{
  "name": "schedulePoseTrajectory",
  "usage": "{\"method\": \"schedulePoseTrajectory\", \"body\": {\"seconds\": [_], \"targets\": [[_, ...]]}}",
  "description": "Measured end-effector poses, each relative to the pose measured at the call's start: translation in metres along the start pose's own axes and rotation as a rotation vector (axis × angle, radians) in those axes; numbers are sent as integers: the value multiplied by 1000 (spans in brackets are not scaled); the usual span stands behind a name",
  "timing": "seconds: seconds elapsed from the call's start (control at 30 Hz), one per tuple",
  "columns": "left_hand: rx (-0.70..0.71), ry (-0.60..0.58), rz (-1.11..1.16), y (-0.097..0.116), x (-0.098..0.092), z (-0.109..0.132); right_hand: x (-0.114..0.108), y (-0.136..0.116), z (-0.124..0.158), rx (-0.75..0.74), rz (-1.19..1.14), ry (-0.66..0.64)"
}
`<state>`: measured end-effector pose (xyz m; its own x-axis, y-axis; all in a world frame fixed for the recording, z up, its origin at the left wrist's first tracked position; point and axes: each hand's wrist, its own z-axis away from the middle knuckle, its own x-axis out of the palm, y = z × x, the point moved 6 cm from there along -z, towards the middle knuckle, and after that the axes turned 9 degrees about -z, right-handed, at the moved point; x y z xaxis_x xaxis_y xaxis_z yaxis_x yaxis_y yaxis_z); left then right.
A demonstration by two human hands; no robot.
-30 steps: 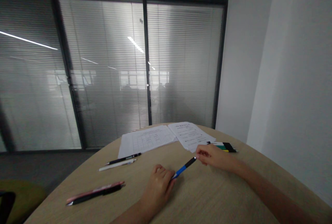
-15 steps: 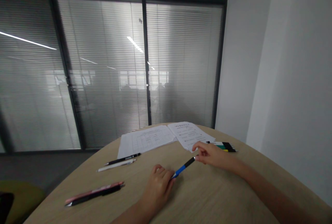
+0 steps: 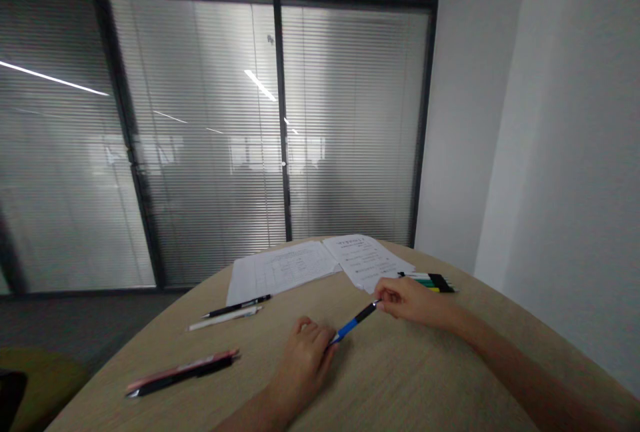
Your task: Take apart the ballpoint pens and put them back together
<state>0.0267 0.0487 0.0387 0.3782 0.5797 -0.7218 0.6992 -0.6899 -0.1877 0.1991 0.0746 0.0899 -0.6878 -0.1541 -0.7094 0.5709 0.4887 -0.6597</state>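
Observation:
A blue pen (image 3: 349, 328) with a black grip section and a metal tip is held slantwise just over the table between both hands. My left hand (image 3: 309, 359) is closed around its lower left end, hiding that end. At the upper right end, the thumb and index finger of my right hand (image 3: 400, 299) pinch together on the pen's metal tip. Whether a small part there is separate from the pen cannot be made out. Just behind my right hand lie several pens (image 3: 435, 282) in black, green, yellow and white.
Two printed paper stacks, a left one (image 3: 280, 271) and a right one (image 3: 367, 259), lie at the table's far edge. On the left are a black pen (image 3: 237, 307), a white pen (image 3: 225, 319), a pink pen (image 3: 185, 370) and another black pen (image 3: 187, 377). The wooden table (image 3: 430, 385) has a curved edge.
My right index finger has come down from a raised, bent position and now meets the thumb at the pen's tip. My left hand and the pen stay nearly where they were.

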Motion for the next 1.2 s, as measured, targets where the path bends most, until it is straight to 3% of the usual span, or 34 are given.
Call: {"method": "schedulePoseTrajectory", "body": {"seconds": [0.43,0.77,1.2], "targets": [[29,14,10,1,0,0,5,3,-1,29,121,-23],[8,6,22,0,-2,0,-3,-3,2,-9,-28,-12],[16,1,22,1,-2,0,3,-1,1,16,113,-25]]}}
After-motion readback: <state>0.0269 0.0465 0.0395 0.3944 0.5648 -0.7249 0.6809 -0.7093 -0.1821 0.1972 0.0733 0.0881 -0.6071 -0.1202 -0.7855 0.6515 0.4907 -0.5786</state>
